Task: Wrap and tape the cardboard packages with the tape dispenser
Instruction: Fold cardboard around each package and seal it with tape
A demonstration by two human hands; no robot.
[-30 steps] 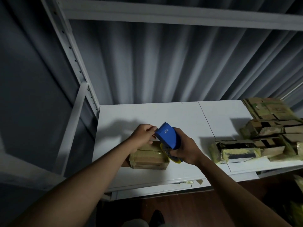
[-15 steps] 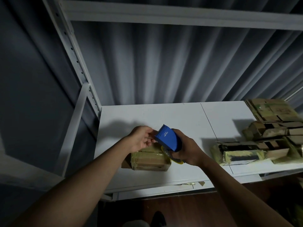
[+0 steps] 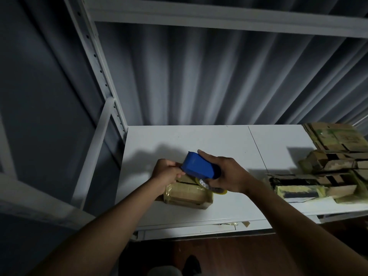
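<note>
A small cardboard package (image 3: 189, 193), partly covered in yellowish tape, lies on the white shelf board (image 3: 219, 144) near its front edge. My right hand (image 3: 227, 174) grips a blue tape dispenser (image 3: 199, 166) just above the package, with its yellow tape roll (image 3: 211, 187) showing below the hand. My left hand (image 3: 167, 172) has its fingers curled on the package's left top edge, right at the dispenser's front end. Whether those fingers also pinch the tape end is hidden.
Several taped and flattened cardboard packages (image 3: 334, 162) are piled at the right end of the shelf. A white metal upright (image 3: 99, 64) and brace stand at the left, a corrugated wall behind. Scraps of tape (image 3: 233, 224) cling to the shelf's front lip.
The dispenser has tilted flatter and swung left over the package. My left hand has slid down onto the package's left edge. The view has shifted a little.
</note>
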